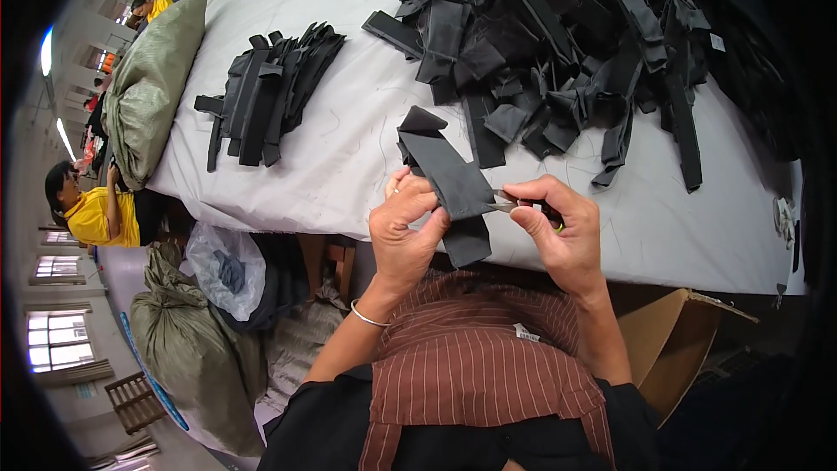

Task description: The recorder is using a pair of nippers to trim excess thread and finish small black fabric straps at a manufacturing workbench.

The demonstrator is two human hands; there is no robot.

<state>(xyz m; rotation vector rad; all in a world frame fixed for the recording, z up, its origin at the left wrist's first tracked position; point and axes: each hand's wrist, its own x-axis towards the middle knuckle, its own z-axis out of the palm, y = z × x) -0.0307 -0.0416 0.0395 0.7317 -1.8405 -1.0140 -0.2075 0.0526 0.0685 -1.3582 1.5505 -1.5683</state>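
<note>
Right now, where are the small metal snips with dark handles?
In the head view, the small metal snips are right of centre, in the right hand, blades at the right edge of the black fabric strip held by the left hand.

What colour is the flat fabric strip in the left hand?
The flat fabric strip is plain dark grey, best seen in the head view.

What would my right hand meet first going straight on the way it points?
Likely the dark fabric piece, at the tips of the snips in your right hand; exact depth is unclear.
</note>
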